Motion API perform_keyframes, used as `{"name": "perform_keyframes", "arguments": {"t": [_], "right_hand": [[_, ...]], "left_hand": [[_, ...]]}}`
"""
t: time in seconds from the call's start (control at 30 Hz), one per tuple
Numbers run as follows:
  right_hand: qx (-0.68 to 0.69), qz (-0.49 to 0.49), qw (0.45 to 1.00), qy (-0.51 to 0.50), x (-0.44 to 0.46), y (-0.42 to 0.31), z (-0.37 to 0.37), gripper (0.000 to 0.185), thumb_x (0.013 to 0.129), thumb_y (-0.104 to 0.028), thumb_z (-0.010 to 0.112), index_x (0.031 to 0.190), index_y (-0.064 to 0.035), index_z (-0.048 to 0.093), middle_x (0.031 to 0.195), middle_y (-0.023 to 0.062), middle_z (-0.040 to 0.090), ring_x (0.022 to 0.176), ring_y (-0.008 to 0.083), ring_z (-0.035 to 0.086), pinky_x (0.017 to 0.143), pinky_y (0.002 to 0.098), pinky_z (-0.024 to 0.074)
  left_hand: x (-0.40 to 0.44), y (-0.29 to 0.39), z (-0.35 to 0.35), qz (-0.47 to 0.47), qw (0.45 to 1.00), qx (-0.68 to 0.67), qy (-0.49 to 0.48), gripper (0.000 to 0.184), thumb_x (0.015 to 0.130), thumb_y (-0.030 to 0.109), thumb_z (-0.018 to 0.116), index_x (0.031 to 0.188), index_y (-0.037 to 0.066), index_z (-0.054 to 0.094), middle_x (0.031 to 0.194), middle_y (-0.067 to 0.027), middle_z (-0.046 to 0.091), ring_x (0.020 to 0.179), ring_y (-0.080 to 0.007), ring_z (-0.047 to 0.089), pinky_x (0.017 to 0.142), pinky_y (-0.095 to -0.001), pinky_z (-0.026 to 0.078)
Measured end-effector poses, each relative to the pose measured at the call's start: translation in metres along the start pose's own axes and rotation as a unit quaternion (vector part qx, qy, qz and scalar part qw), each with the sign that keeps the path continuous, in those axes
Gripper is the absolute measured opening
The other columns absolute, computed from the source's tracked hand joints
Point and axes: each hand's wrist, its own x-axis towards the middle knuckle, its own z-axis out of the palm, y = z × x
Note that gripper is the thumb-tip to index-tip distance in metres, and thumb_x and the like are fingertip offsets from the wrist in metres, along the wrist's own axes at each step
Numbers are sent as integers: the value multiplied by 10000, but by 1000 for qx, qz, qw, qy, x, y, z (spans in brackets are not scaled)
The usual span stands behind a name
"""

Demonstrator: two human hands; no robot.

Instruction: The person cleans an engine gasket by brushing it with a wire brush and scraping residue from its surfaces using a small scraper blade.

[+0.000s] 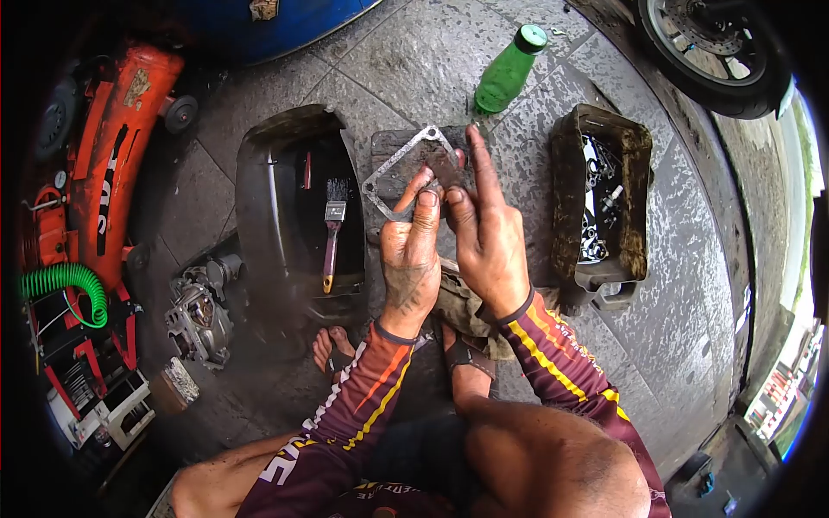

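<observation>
My left hand (409,272) grips a thin, roughly rectangular metal frame (399,158) with an open middle and holes at its corners. Its thumb lies along the near edge, and fingers show through the opening. My right hand (492,250) meets it at the frame's right side, index finger pointing away and thumb bent in. Between that hand and the frame is a small dark flat piece (446,166), pinched by the right hand; its exact kind I cannot make out. Under both hands lies a dark worn wooden block (384,148) on the floor.
A black tub (259,216) at left holds a paintbrush (332,237). At right, a grimy bin (641,173) contains several metal parts. A green bottle (503,82) stands beyond my hands. An engine part (203,315), red floor jack (117,173), rag (466,302) and motorcycle wheel (721,52) surround the area.
</observation>
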Motion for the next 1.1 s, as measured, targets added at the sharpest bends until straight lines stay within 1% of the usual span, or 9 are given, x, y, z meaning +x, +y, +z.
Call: {"name": "perform_keyframes", "arguments": {"t": [0.07,0.13,0.17,0.2,0.27,0.33,0.47,0.7,1.1], "right_hand": [[-15,-30,999,-5,-1,-2,-3,596,968,-55,513,1522,-53,291,750,141,677,624,202,647,610,328,503],[5,119,991,-62,8,-16,-18,670,962,-97,543,1538,-63,204,1026,249,690,787,432,682,661,465,549],[38,72,995,-54,2,-11,-12,662,961,-102,546,1535,-62,218,1008,258,688,772,437,678,653,469,546],[-11,-32,999,-31,-1,-4,-5,659,954,-79,539,1533,-58,226,881,216,703,729,414,685,636,432,551],[-15,-35,999,-31,-4,0,-4,649,951,-71,536,1528,-54,241,814,191,697,710,406,683,613,429,537],[9,79,997,-15,7,-11,-14,638,958,-54,541,1536,-76,272,677,109,631,591,178,619,593,314,482],[23,25,999,-37,-6,-9,-8,573,987,-89,507,1522,-61,302,652,66,575,571,106,501,570,285,441],[305,211,928,-24,-7,0,-30,430,1060,-305,361,1167,7,637,757,-22,551,652,70,445,586,218,379],[402,171,899,0,-16,18,-30,409,1053,-283,415,1274,9,596,907,-2,553,850,81,496,721,244,427]], "left_hand": [[2,-3,-3,-9,999,28,-16,440,1039,291,503,1046,-119,661,1365,-150,556,1188,-140,552,937,-275,445],[1,0,9,9,1000,-10,23,471,1038,306,503,948,-123,676,1264,-130,621,1132,-111,572,855,-259,444],[1,-3,6,19,999,-8,31,478,1038,309,502,950,-126,679,1227,-125,643,1119,-107,576,843,-254,444],[1,-5,4,30,999,-7,40,485,1038,313,501,952,-129,683,1189,-120,664,1107,-103,581,830,-249,444],[2,-5,-4,26,999,35,8,462,1043,302,489,1099,-131,641,1252,-140,632,1151,-136,568,915,-252,428],[1,4,2,21,999,24,-14,470,1045,304,482,1171,-127,621,1312,-155,600,1189,-161,555,972,-264,416],[1,10,8,2,998,-51,-33,447,1048,256,462,1368,-56,466,1386,-178,526,1265,-226,517,1065,-374,430],[9,8,8,70,996,-26,-57,443,1062,254,419,1375,-56,461,1402,-205,512,1309,-266,498,1102,-414,405],[10,6,9,35,995,-9,-95,456,1056,294,429,1369,-34,482,1380,-210,536,1327,-273,485,1119,-430,372]]}}
